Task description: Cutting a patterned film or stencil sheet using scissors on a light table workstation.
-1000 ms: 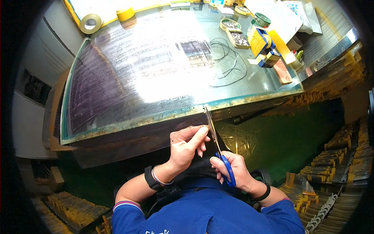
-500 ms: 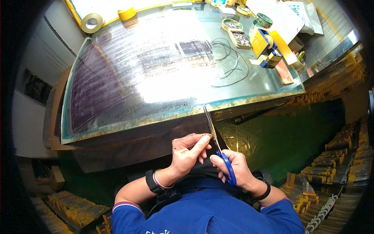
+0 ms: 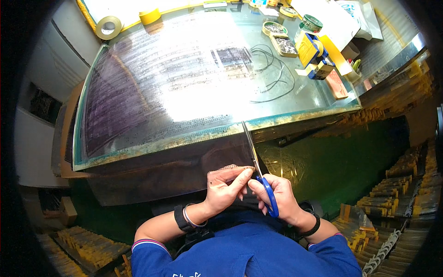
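My right hand point(image 3: 279, 199) is closed around the blue handles of a pair of scissors point(image 3: 269, 196). The long metal blades point away from me, with their tips at the front edge of the glass-topped table point(image 3: 295, 121). My left hand point(image 3: 226, 189) pinches the edge of a dark see-through film point(image 3: 175, 177) between thumb and fingers, right beside the blades. Small printed dots show through the film over my fingers. The film hangs over the table's front edge toward me, and more printed film point(image 3: 120, 97) lies on the tabletop under bright glare.
On the table's right stand a blue and yellow tape dispenser point(image 3: 314, 55), a tin of small dark bits point(image 3: 284, 47) and a green-lidded jar point(image 3: 311, 24). A thin black cord point(image 3: 281, 87) lies coiled nearby. Tape rolls point(image 3: 109, 27) sit at the back left. Yellow-tagged hanging sheets point(image 3: 387, 184) flank me.
My left hand has shifted slightly to the right and toward me, still pinching the film. The scissors have moved slightly, and their blades now look closer together.
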The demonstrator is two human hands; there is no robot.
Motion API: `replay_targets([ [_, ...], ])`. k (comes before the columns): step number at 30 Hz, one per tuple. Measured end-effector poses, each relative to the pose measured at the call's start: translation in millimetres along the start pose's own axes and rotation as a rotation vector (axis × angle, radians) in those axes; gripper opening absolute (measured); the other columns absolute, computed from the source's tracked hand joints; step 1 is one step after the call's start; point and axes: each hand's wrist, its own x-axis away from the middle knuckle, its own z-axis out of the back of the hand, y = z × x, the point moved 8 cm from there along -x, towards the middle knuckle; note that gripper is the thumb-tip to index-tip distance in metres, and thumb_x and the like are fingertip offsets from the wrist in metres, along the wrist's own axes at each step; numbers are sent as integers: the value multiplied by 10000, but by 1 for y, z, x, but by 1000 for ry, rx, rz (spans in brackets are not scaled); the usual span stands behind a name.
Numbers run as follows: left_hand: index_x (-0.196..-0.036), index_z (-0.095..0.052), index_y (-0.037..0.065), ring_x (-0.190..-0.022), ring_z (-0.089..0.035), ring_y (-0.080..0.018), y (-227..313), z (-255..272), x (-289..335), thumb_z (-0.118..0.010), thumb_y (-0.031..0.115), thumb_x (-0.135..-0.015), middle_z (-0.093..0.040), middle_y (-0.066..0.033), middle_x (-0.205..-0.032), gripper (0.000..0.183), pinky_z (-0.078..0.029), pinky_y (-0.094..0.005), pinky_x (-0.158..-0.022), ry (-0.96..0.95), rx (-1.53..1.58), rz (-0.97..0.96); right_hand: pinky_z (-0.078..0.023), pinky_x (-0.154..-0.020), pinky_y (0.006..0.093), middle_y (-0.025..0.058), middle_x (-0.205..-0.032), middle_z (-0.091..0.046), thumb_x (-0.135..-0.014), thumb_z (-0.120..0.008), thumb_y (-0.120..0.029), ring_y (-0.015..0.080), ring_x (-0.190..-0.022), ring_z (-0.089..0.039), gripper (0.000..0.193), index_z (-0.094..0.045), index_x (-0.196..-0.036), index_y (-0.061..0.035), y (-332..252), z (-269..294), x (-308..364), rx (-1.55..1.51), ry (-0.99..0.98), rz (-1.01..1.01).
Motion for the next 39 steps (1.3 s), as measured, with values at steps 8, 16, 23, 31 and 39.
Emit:
replay_targets([
  [8,-937,-639,-18,-513,-524,-66,-3,-2,3,-571,117,-854,-582,-38,-700,173,-406,-186,-406,-62,-140,-94,-373,-351,174,7,-550,-529,-844,-586,-316,42,-405,-473,300,-576,-740,-35,-6,0,-2,-49,-14,6],
  [16,-944,-646,-6,-533,-524,-57,-7,-5,6,-575,82,-846,-584,-27,-697,149,-406,-180,-434,-88,-113,-62,-391,-350,178,7,-575,-518,-858,-567,-297,49,-418,-491,281,-549,-757,-35,-9,0,-2,-43,-18,0],
  [23,-955,-646,5,-542,-519,-54,-14,-4,9,-565,71,-850,-591,-20,-704,148,-413,-187,-446,-100,-153,-124,-390,-345,178,5,-564,-503,-864,-559,-284,53,-413,-490,272,-555,-760,-33,-9,-1,-6,-91,-14,-12],
  [31,-992,-646,29,-533,-502,-52,-12,-7,13,-570,46,-838,-582,-18,-665,172,-389,-196,-452,-123,-250,-157,-378,-359,167,-6,-551,-509,-834,-581,-393,35,-419,-477,375,-560,-699,-43,-11,2,-12,-147,2,1],
  [39,-976,-639,36,-562,-527,-60,-11,-6,17,-554,89,-861,-611,-18,-770,153,-410,-193,-449,-152,-284,-244,-379,-359,170,-1,-545,-502,-827,-578,-423,40,-415,-478,404,-551,-690,-44,-10,1,-11,-151,1,-32],
])
